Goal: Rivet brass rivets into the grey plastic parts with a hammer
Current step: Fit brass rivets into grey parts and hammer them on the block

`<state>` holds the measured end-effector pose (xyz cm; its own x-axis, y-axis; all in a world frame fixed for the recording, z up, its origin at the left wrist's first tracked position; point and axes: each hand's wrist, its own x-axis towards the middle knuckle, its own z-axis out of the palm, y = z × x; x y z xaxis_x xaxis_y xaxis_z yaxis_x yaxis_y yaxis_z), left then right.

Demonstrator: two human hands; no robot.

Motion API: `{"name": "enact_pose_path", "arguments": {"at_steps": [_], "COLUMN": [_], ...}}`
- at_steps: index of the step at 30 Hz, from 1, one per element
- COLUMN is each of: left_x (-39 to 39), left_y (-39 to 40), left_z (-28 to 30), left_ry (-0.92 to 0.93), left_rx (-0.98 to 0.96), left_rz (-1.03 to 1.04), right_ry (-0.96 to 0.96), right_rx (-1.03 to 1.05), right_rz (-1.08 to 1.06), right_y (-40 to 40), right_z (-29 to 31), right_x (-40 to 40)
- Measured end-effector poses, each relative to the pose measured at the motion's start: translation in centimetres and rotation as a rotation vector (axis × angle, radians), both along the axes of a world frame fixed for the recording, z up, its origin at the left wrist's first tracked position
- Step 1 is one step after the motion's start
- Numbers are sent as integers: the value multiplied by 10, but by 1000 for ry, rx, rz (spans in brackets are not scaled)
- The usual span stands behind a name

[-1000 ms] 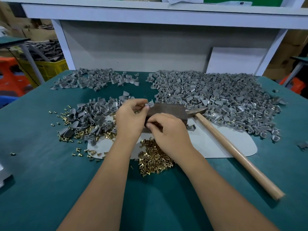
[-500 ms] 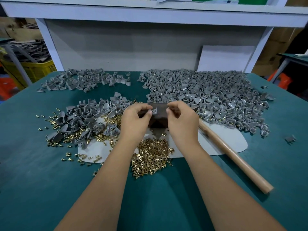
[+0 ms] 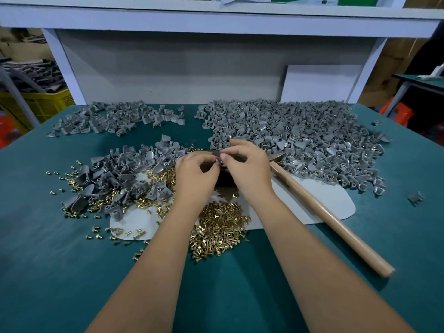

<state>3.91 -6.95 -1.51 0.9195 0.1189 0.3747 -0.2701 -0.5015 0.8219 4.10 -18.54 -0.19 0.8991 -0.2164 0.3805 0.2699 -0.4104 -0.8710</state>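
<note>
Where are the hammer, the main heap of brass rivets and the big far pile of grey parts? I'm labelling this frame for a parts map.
hammer [image 3: 336, 224]: head view, middle of its wooden handle.
heap of brass rivets [image 3: 219, 233]: head view, centre of the heap.
pile of grey parts [image 3: 300, 133]: head view, middle of the pile.

We see the green table evenly and brightly lit from above. Soft shadows fall on it beneath both forearms, toward us. The space under the white shelf beyond the table sits dimmer. That shelf bows from wide-angle distortion. The hammer handle blurs slightly at its near end; the corners look soft.
</note>
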Motion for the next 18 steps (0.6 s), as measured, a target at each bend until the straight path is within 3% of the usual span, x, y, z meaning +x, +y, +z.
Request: {"name": "enact_pose_path", "arguments": {"at_steps": [4,12,18], "left_x": [-1,-2,-2], "left_y": [-1,0,0], "left_z": [1,2,1], "left_ry": [-15,-9,4], "left_rx": [-1,4,19], "left_rz": [6,-11,-4], "right_ry": [1,41,16], "right_rx": [-87,-9,-81], "right_rz": [-33,28,49], "right_y": [-2,-7,-9], "right_z": [-3,-7,-5], "right_x": [0,-2,-5]}}
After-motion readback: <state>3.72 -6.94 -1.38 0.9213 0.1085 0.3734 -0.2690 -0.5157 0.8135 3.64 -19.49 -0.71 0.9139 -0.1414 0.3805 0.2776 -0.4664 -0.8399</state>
